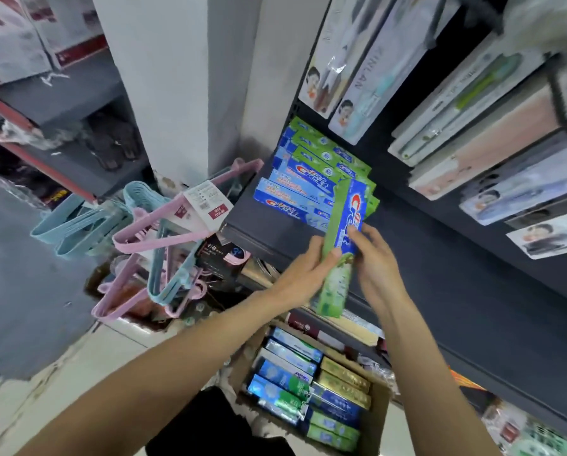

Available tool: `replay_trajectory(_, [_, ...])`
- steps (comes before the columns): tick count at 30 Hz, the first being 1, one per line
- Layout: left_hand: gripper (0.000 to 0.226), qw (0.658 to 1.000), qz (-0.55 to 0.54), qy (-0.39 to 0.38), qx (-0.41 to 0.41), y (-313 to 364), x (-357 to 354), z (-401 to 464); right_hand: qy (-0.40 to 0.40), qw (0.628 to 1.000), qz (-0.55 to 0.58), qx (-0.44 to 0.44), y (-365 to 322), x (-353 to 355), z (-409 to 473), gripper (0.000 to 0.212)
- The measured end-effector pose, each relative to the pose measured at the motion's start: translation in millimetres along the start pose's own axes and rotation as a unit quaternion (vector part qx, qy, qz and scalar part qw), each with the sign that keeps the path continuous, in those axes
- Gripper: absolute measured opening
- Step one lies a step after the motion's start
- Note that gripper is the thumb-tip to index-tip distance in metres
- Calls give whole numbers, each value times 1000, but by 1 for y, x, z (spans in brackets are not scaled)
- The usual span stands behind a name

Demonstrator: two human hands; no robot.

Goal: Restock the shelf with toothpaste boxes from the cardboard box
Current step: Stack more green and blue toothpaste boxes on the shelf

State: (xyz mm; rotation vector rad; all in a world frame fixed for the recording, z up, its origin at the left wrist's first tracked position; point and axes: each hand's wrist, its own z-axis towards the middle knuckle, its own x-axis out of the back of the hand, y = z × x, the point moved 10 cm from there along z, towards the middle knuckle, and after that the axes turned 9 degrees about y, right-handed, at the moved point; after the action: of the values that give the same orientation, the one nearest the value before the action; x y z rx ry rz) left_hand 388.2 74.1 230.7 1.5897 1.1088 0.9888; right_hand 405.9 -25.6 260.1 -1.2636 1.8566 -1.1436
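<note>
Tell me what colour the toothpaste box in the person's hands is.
Green and blue with a red and white logo, seen in the head view: toothpaste box.

You have one green-and-blue toothpaste box (pixel 339 248) held on end over the dark shelf (pixel 423 264), its top tipped toward one o'clock. At eleven o'clock from it, a stack of blue and green boxes (pixel 311 179) lies flat on that shelf. Your cardboard box (pixel 379 419) sits at six o'clock, open and packed with rows of boxes lying side by side.
</note>
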Motion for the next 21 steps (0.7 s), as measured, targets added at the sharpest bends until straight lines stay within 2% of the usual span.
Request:
replay_trajectory(1, [67,992,114,-15,-49,2,-2,4,9,1000,-21,20,-9,3,7,21])
replay_trajectory(2, [70,967,232,-5,-107,5,3,11,19,994,-85,61,-23,4,13,21])
replay_trajectory(3, [69,928,335,37,-160,6,15,19,28,976,-185,115,-37,2,21,24])
replay_trajectory(4, [63,888,410,89,-187,6,32,28,30,942,-289,170,-49,-6,28,29])
replay_trajectory(6, [54,832,514,141,-156,-9,66,49,40,853,-443,272,-70,-31,42,38])
replay_trajectory(9, [68,791,593,129,-77,-36,99,70,6,744,-554,372,-71,-81,63,43])
replay_trajectory(12, [74,784,604,116,-83,-45,105,75,-22,676,-615,405,-55,-117,85,46])
replay_trajectory(15, [79,790,598,108,-81,-50,104,77,-4,582,-676,451,-46,-135,94,47])
replay_trajectory(16, [80,794,594,103,-76,-50,103,78,-1,569,-681,461,-43,-136,95,47])
replay_trajectory(18, [79,812,570,106,-70,-48,103,74,10,570,-667,479,-40,-129,88,50])
replay_trajectory(21, [71,852,483,172,-105,-36,101,51,42,575,-622,529,-29,-99,51,57])
